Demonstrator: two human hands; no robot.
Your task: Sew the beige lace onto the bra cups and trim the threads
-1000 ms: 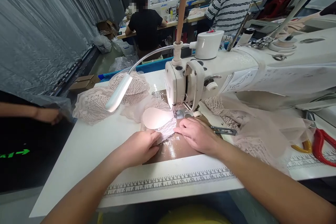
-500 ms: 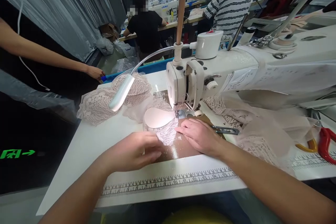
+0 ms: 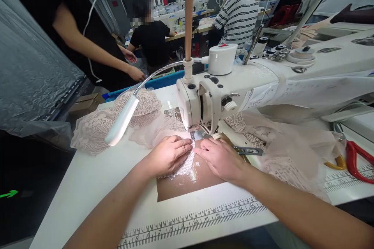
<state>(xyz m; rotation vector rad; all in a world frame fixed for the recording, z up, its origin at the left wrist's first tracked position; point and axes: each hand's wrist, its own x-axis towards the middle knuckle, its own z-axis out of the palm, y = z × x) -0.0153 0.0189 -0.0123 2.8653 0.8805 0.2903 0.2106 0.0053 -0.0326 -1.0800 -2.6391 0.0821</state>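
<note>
My left hand [image 3: 169, 155] lies over a lace-covered bra cup piece [image 3: 187, 165], its fingers laid flat and close together, tips beside the sewing machine's needle area [image 3: 193, 136]. Much of the cup is hidden under this hand. To the right, my right hand [image 3: 217, 155] rests on the brown plate [image 3: 175, 192] with the index finger stretched toward the lace edge and the other fingers bent. Nothing shows in its grasp. The white sewing machine head [image 3: 189, 101] stands just beyond both hands.
Lace pieces [image 3: 93, 130] lie left, under a gooseneck lamp [image 3: 122, 120]; more lace and mesh [image 3: 289, 151] lie right. Tweezers [image 3: 248, 150] and red-handled scissors [image 3: 355, 159] are on the right. A printed ruler [image 3: 198, 218] runs along the front. A standing person [image 3: 87, 35] is beyond the table's left.
My left hand has moved up and right, from the lace's lower edge onto the cup. My right hand has stayed by the needle. The standing person's arms have shifted; the camera view has turned.
</note>
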